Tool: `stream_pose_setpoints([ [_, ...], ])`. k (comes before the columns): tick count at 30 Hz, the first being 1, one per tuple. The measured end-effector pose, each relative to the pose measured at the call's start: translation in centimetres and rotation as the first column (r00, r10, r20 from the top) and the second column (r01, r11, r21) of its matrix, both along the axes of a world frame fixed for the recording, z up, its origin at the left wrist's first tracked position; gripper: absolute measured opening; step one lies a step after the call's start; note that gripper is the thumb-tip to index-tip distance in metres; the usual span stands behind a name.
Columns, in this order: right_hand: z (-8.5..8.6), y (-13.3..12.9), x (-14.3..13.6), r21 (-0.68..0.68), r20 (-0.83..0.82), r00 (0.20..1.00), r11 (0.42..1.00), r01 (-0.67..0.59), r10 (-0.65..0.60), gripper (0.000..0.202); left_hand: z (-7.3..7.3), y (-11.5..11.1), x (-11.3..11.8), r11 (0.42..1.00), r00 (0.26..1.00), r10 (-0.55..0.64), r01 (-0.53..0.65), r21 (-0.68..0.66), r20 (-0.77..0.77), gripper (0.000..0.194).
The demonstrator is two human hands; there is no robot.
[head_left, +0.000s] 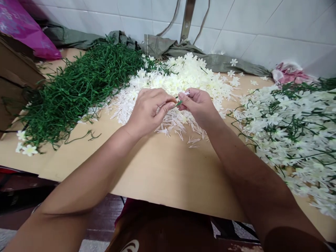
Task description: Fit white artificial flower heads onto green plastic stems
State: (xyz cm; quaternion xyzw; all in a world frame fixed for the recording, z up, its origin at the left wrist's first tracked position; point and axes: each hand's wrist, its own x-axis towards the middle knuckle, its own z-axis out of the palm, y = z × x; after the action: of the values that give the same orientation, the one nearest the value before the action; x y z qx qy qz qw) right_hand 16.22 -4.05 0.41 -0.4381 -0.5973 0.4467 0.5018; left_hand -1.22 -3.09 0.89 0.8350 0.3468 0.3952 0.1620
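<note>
Pinching in left hand (150,109) and right hand (200,105) a green stem (179,103), slantwise between both, beside right-held white sprig (187,93).

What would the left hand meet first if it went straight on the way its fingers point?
Most likely the right hand: the left hand points across at its fingertips, with a small green piece showing between them. Depth is hard to judge from this view.
</note>
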Motion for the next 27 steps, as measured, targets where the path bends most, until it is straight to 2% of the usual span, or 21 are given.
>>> stream_pose_setpoints([
  [6,-0.4,-0.1,-0.5,-0.06,-0.043,0.999,0.998,-0.02,0.017,0.032,0.3,0.1,-0.7,1.0,0.997,-0.008,0.01,-0.02,0.071,0.03],
  [11,-0.5,0.1,-0.4,-0.104,-0.036,0.999,0.995,0.006,-0.009,0.033,0.2,-0.1,-0.7,0.997,0.999,0.002,0.001,-0.081,0.04,0.023],
  [14,-0.5,-0.2,-0.4,-0.068,0.022,1.0,0.998,-0.014,0.016,0.032,0.1,0.4,-1.0,0.993,0.977,0.03,-0.004,-0.12,0.213,0.025],
  [16,-0.5,-0.7,-0.7,-0.028,0.146,0.985,0.996,-0.084,0.087,0.027,0.2,1.1,-1.5,0.994,0.898,0.054,-0.005,-0.113,0.436,0.024],
  [18,-0.8,-1.2,-1.1,0.03,0.374,0.912,0.981,-0.192,0.167,0.028,0.4,2.0,-2.3,0.993,0.768,0.093,-0.026,-0.114,0.634,0.024],
  [19,-1.0,-1.4,-1.4,0.056,0.514,0.837,0.967,-0.248,0.185,0.029,0.5,2.4,-2.6,0.989,0.705,0.131,-0.043,-0.143,0.697,0.023],
  [21,-1.5,-1.7,-1.8,0.077,0.756,0.633,0.938,-0.339,0.166,0.023,0.8,3.0,-3.4,0.971,0.601,0.219,-0.052,-0.235,0.769,0.017],
  [23,-2.0,-1.7,-2.0,0.077,0.879,0.464,0.927,-0.368,0.112,0.008,1.0,3.2,-4.0,0.938,0.52,0.305,-0.021,-0.346,0.798,0.016],
  [25,-2.3,-1.5,-1.8,0.087,0.907,0.416,0.936,-0.341,0.067,0.008,1.1,3.2,-4.3,0.896,0.491,0.365,0.047,-0.442,0.791,0.018],
  [27,-2.2,-1.3,-1.3,0.113,0.886,0.463,0.952,-0.283,0.032,0.012,1.2,3.0,-4.5,0.862,0.496,0.394,0.094,-0.499,0.774,0.017],
])
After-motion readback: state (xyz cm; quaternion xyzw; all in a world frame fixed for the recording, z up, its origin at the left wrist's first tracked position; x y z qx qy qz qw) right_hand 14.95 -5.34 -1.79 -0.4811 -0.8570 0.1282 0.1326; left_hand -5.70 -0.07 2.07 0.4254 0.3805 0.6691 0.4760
